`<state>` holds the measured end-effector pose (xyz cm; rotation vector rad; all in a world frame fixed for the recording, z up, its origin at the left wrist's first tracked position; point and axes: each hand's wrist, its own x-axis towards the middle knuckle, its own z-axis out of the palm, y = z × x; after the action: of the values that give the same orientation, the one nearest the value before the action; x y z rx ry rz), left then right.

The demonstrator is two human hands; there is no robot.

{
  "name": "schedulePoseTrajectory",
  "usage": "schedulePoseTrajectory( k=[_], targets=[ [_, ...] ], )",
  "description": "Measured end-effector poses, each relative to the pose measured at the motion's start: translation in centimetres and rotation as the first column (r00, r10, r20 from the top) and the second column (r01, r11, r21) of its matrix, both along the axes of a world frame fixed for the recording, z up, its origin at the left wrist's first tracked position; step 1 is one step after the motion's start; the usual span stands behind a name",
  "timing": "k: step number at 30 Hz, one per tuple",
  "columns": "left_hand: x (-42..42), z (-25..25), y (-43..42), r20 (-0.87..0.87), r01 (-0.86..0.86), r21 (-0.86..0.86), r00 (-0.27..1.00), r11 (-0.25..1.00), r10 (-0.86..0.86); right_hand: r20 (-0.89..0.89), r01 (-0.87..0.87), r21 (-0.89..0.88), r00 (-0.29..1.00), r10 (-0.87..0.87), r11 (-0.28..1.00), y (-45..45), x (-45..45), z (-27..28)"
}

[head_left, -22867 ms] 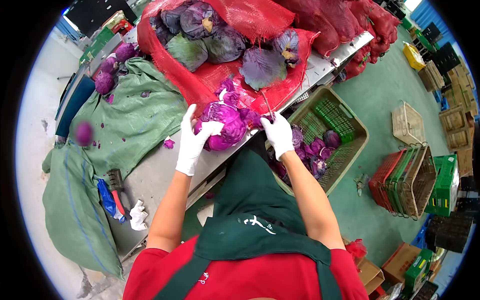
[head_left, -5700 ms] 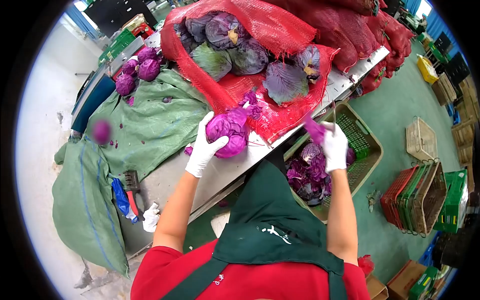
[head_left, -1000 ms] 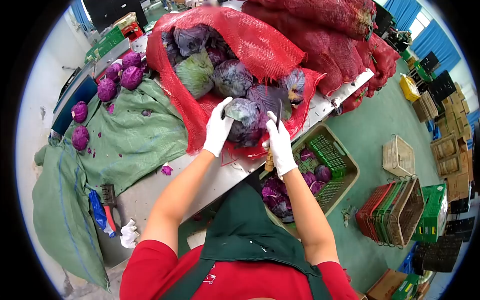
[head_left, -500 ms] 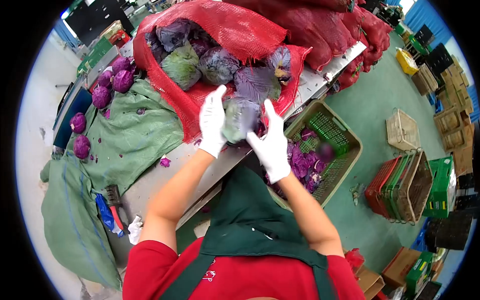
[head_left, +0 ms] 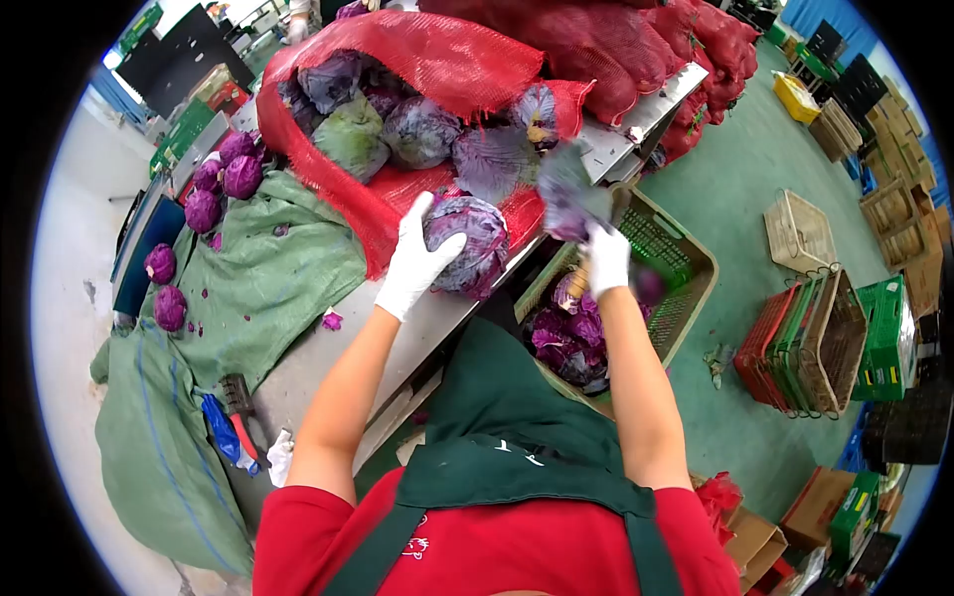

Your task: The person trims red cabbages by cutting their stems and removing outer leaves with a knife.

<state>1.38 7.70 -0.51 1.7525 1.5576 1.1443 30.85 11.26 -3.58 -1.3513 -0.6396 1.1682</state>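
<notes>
My white-gloved left hand (head_left: pixel 419 262) is wrapped round the near side of a red cabbage (head_left: pixel 475 246), steadying it at the table's front edge. In my gloved right hand (head_left: pixel 607 260) is a loose cabbage leaf (head_left: pixel 568 189), grey-purple and smeared by motion, raised beside the crate's far end. Just behind the held cabbage lies an open red mesh sack (head_left: pixel 343 204) with several cabbages (head_left: pixel 422 132) in dull outer leaves. Below my right hand stands a green plastic crate (head_left: pixel 686 308) with purple leaves (head_left: pixel 586 333) in it.
Several peeled red cabbages (head_left: pixel 170 308) rest around a green woven cloth (head_left: pixel 268 268) on the left. A red-handled tool (head_left: pixel 241 429) lies near the table's front. Full red sacks (head_left: pixel 596 50) are piled behind, and stacked baskets (head_left: pixel 795 348) stand on the floor to the right.
Both hands were at the cabbage. My right hand has moved right, carrying a leaf away from it. The cabbage now shows a brighter purple surface under my left hand.
</notes>
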Motion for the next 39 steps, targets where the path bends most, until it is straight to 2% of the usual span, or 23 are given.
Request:
schedulePoseTrajectory(
  k=[2,3,4,5,7,8,9,10,12,13,15,17,19,21,23,25,27,29,31,33,34,37,39],
  targets=[
    [-1.8,0.3,-1.3,0.137,0.083,-0.119,0.988,0.989,-0.066,0.157,-0.102,-0.230,0.978,0.140,0.968,-2.9,4.9,-2.6],
    [-2.4,-0.4,-1.4,0.225,0.113,-0.112,0.971,0.987,-0.086,0.499,-0.194,-0.323,0.797,0.341,0.926,-2.8,7.7,-6.9],
    [-2.8,-0.6,-1.8,0.221,0.112,-0.117,0.972,0.987,-0.085,0.863,-0.089,-0.275,0.416,0.286,0.957,-4.0,9.3,-11.1],
    [-3.0,-0.7,-2.2,0.221,0.102,-0.086,0.972,0.991,-0.081,0.873,0.014,-0.245,0.438,0.214,0.969,-6.3,8.2,-9.6],
    [-2.9,-0.6,-2.4,0.220,0.096,-0.058,0.972,0.994,-0.082,0.800,-0.027,0.058,0.600,-0.030,0.998,-7.4,6.6,-10.6],
    [-2.4,-0.3,-2.6,0.127,0.065,0.010,0.990,0.998,-0.066,0.564,-0.140,0.022,0.820,0.103,0.990,-8.2,4.0,-5.6],
    [-1.9,-0.1,-2.7,0.035,0.042,0.081,0.998,0.996,-0.045,0.263,-0.253,0.025,0.935,0.238,0.967,-8.9,0.5,0.9],
    [-1.6,-0.6,-2.7,0.032,0.048,0.081,0.998,0.996,-0.051,0.272,-0.307,0.056,0.920,0.282,0.950,-8.7,-1.9,1.9],
    [-0.9,-1.5,-2.2,0.362,0.034,0.069,0.931,0.997,-0.057,0.273,-0.403,0.036,0.884,0.379,0.915,-7.6,-5.3,3.9],
    [-0.5,-1.2,-2.2,0.353,0.042,0.075,0.933,0.996,-0.066,0.262,-0.450,-0.017,0.860,0.438,0.893,-7.0,-6.5,4.7],
    [-0.3,-0.7,-2.2,0.697,0.012,-0.175,0.708,0.985,0.115,0.281,-0.531,0.168,0.834,0.475,0.831,-5.6,-8.7,3.6],
    [-1.5,-0.8,-2.5,0.773,0.050,-0.211,0.620,0.976,0.136,0.521,-0.494,0.367,0.811,0.266,0.788,-3.7,-10.1,0.0],
    [-2.8,-2.1,-3.0,0.896,0.139,-0.267,0.400,0.954,0.192,0.352,-0.506,0.216,0.838,0.417,0.835,-3.8,-9.4,1.8],
    [-2.8,-3.7,-3.2,0.884,0.137,-0.206,0.452,0.969,0.124,0.193,-0.502,0.138,0.859,0.474,0.854,-3.9,-9.0,3.3],
    [-1.2,-3.1,-3.6,0.522,0.088,0.074,0.845,0.993,-0.114,0.195,-0.529,0.119,0.842,0.503,0.840,-3.7,-8.8,3.9],
    [-2.1,-1.8,-2.9,0.046,-0.005,0.238,0.999,0.971,-0.006,0.213,-0.552,0.069,0.822,0.528,0.831,-3.1,-8.3,4.0],
    [-1.8,-0.6,-1.7,-0.033,0.177,0.277,0.984,0.944,-0.175,0.229,-0.573,0.021,0.801,0.554,0.819,-2.4,-8.3,3.2],
    [0.7,0.6,-1.2,-0.216,0.049,0.286,0.976,0.957,0.015,0.357,-0.550,0.261,0.819,0.450,0.793,-1.8,-8.5,1.3],
    [1.6,0.9,0.7,-0.281,-0.047,0.277,0.951,0.960,0.128,0.291,-0.587,0.188,0.799,0.526,0.788,-2.2,-8.2,2.3],
    [3.1,0.9,1.2,-0.258,-0.094,0.294,0.950,0.951,0.173,0.514,-0.563,0.314,0.778,0.361,0.764,-2.2,-8.5,2.0],
    [3.9,1.0,1.3,-0.231,-0.148,0.306,0.947,0.941,0.224,0.468,-0.554,0.322,0.798,0.379,0.768,-3.7,-8.5,4.0],
    [5.1,1.0,1.9,-0.221,-0.162,0.334,0.944,0.928,0.245,0.695,-0.522,0.368,0.704,0.145,0.769,-3.4,-8.7,5.4],
    [4.6,0.8,2.4,-0.275,-0.119,0.336,0.937,0.934,0.218,0.725,-0.577,0.402,0.675,0.137,0.711,-2.2,-8.5,4.3]
  ],
)
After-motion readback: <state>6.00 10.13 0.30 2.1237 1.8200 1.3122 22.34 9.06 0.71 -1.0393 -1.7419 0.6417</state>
